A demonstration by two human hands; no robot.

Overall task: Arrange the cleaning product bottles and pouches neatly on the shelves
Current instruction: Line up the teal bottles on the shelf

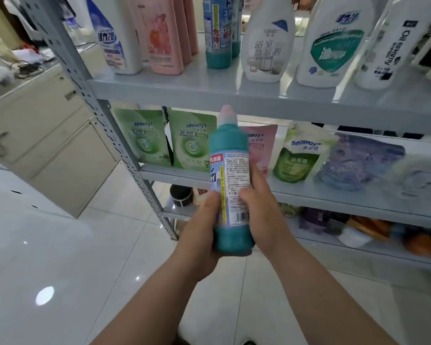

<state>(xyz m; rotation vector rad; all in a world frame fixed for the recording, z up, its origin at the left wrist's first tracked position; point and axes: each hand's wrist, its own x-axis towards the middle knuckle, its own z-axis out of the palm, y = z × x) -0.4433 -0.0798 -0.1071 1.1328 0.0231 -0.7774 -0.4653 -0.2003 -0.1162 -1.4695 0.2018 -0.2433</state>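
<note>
I hold a teal bottle (230, 155) with a pale pink cap upright in front of the grey shelf unit (209, 92). My left hand (200, 230) grips its lower left side and base. My right hand (261, 210) grips its right side over the label. On the upper shelf stand a matching teal bottle (217, 33), pink bottles (163, 38) and white bottles (268, 43). The middle shelf holds green pouches (192, 140), a pink pouch (261, 145) partly hidden behind the held bottle, a white-green pouch (299, 155) and a bluish pouch (358, 163).
A beige cabinet (47, 145) stands left of the shelf unit, with cables on top. The lowest shelf (358, 247) carries dark and orange items, blurred. White glossy floor tiles (72, 257) spread below and to the left.
</note>
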